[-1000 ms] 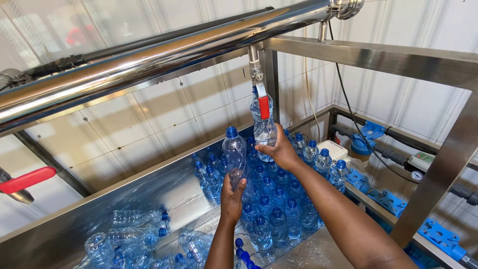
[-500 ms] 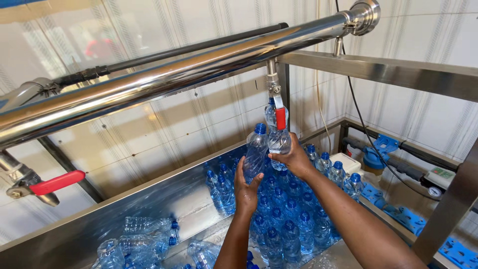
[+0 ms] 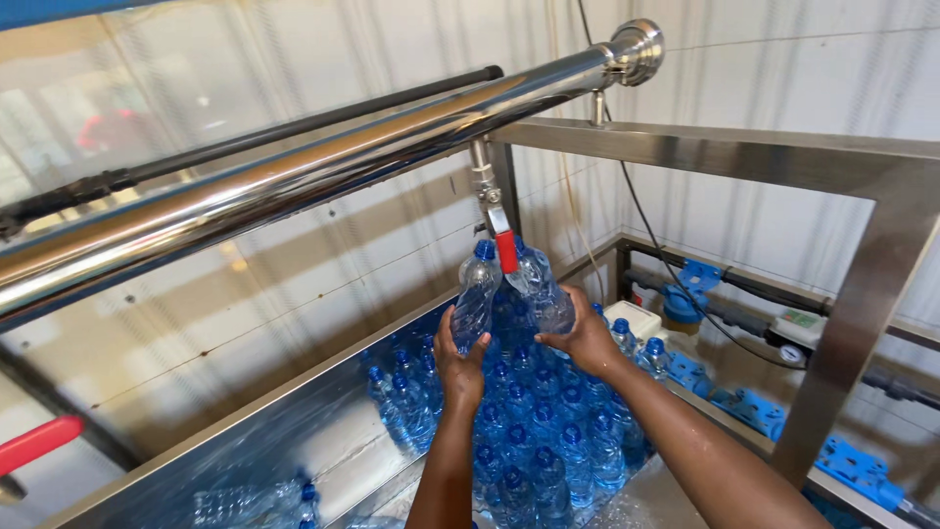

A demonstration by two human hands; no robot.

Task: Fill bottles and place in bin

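gripped from below by the left hand [image 3: 458, 360], a capped bottle [image 3: 476, 294] is being held upright, the fingers curled round its lower body. a second bottle [image 3: 541, 294] is being pinched by the right hand [image 3: 586, 341] near its base and tilted, its neck being brought up under the red-handled tap [image 3: 501, 245] that hangs from the shiny steel pipe [image 3: 323, 162]. whether that neck is touching the spout cannot be told, since the red lever is covering it.

both bottles are being held above the steel trough [image 3: 264, 411], well over the crowd of filled bottles [image 3: 548, 441] standing in it, towards the far right of the scene.

as a judgement: the tilted bottle is being held only low down, and its wall looks thin and soft; if it is being squeezed while filling, water may be pushed out over the hand and forearm. if the mouth is sitting off the spout, the stream is likely to be missed. the wrists look wet, so a slip is possible, and either bottle could be dropped onto the standing ones and several knocked over.

the capped bottle is clear, ribbed plastic with a blue cap, seemingly full. the tilted one is clear too; its cap, if any, is hidden.
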